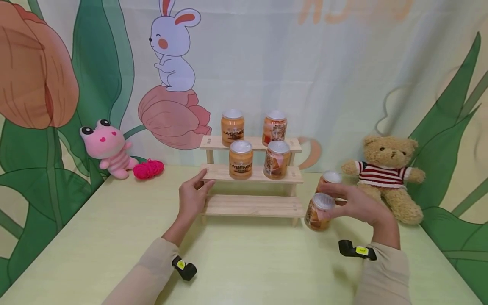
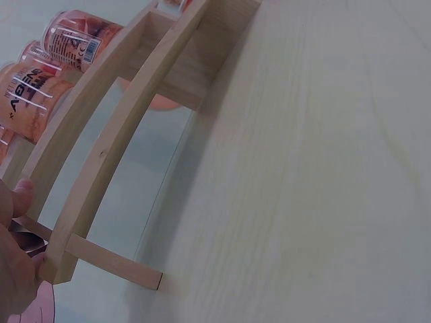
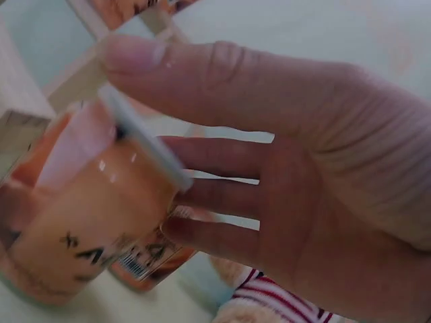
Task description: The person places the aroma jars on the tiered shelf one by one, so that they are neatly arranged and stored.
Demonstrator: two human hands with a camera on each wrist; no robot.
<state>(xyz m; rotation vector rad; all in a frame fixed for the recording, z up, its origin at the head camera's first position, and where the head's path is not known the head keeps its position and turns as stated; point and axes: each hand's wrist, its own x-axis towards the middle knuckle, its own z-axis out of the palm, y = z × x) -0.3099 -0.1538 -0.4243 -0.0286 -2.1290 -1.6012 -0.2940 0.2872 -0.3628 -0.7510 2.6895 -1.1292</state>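
2 hands (image 1: 192,198) (image 1: 357,205) apart, right grip unclear

A pink plush frog (image 1: 106,146) is seated at the left of the pale table (image 1: 259,262), with a bundle of bright pink yarn (image 1: 148,169) laid just beside it. At the right, a teddy bear (image 1: 390,153), dressed in a striped sweater (image 1: 383,176), is seated. Behind them a backdrop (image 1: 251,63) is hung, printed with a white rabbit (image 1: 173,51), tulips (image 1: 34,72) and green leaves (image 1: 100,63).
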